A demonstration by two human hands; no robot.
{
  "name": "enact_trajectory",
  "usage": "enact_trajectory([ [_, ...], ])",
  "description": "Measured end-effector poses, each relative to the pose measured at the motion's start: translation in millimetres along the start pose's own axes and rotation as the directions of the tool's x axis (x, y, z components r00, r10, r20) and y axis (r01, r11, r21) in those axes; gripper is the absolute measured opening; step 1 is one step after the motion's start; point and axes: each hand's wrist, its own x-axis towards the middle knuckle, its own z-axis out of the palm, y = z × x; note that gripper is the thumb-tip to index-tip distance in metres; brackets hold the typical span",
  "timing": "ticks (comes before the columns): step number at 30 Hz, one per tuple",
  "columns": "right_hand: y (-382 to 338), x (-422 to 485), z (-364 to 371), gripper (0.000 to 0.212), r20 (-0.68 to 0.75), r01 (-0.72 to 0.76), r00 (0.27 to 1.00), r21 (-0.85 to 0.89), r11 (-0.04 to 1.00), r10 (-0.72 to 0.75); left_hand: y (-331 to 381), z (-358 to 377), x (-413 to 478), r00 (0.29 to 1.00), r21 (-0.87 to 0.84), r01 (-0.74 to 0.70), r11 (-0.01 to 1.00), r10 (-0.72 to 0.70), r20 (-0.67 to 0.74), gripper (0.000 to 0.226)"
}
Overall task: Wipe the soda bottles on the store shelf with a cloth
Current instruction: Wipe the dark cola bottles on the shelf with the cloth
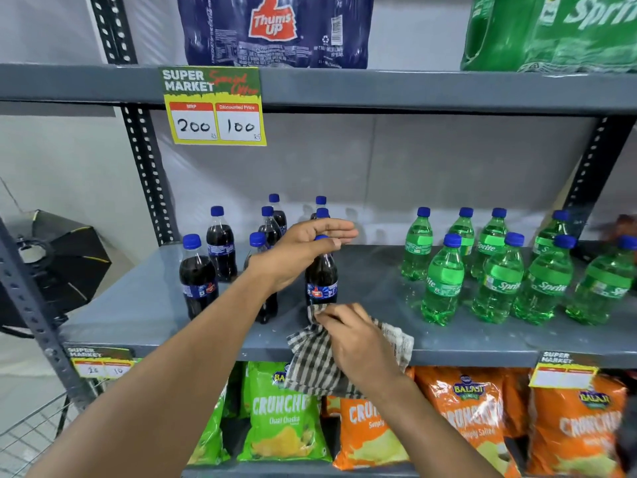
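Observation:
Several dark cola bottles with blue caps stand on the left half of the grey shelf [144, 305]. My left hand [303, 251] holds the cap and neck of the front cola bottle [321, 282], which stands upright. My right hand [358, 339] grips a grey-and-white checked cloth [310, 363] and presses it against the base of that same bottle. The cloth hangs down over the shelf's front edge. Several green Sprite bottles [443, 284] stand on the right half of the shelf, untouched.
A yellow price sign [213, 106] hangs from the shelf above, where wrapped soda packs [275, 29] sit. Green and orange chip bags [286, 419] fill the shelf below. A black softbox light [58, 257] stands left of the rack, with a wire basket [31, 436] at lower left.

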Motion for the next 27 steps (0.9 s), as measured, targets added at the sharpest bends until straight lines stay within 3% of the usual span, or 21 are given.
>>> enact_trajectory([
  [4,2.9,16.2,-8.8,0.033,-0.176,-0.084,0.98,0.047,0.995,0.091,2.0,6.3,4.1,1.0,-0.017,-0.023,1.0,0.023,0.019,0.037],
  [8,2.3,43.0,-20.6,0.03,-0.265,-0.082,0.96,0.025,0.996,0.086,6.7,6.4,7.4,0.995,-0.017,0.016,1.0,-0.015,0.098,0.035],
  [16,8.3,24.8,-8.3,0.032,-0.147,0.016,0.989,-0.019,1.0,-0.019,5.2,6.9,9.3,0.996,0.02,0.034,0.999,-0.035,0.077,0.027],
  [20,12.2,1.2,0.9,0.035,-0.124,-0.086,0.988,0.076,0.993,0.095,4.0,8.8,12.9,0.998,0.073,0.027,0.997,-0.031,0.06,0.028],
  [24,11.1,9.1,-4.3,0.025,-0.236,-0.215,0.933,0.238,0.947,0.271,7.8,6.0,16.6,0.992,0.065,0.055,0.996,-0.062,0.113,0.042],
  [27,9.3,23.1,-12.9,0.021,-0.296,-0.237,0.898,0.296,0.925,0.325,9.4,6.1,18.5,0.986,0.026,0.074,0.997,-0.077,0.145,0.048],
])
